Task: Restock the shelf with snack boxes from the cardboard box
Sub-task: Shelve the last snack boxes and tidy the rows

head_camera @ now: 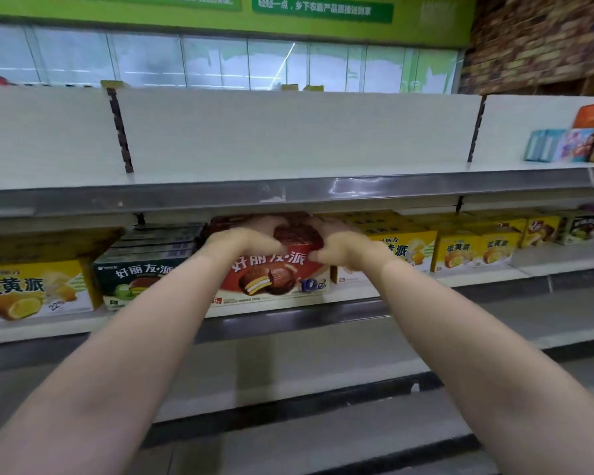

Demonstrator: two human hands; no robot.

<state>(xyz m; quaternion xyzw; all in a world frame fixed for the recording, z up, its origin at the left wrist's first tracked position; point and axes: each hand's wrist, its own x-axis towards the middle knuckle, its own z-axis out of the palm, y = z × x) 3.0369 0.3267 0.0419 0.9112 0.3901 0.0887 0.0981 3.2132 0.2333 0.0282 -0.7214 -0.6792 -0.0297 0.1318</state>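
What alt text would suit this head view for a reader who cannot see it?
Both hands, left hand and right hand, grip a red box on the middle shelf, between a green box and yellow boxes. The top shelf above is mostly bare.

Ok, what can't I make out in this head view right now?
- Cardboard box: out of frame.
- Fingertips of left hand and right hand: hidden on the red snack box, so grip unclear.
- What lies behind that box: blocked by the upper shelf edge.
- Packs at right: blurred.
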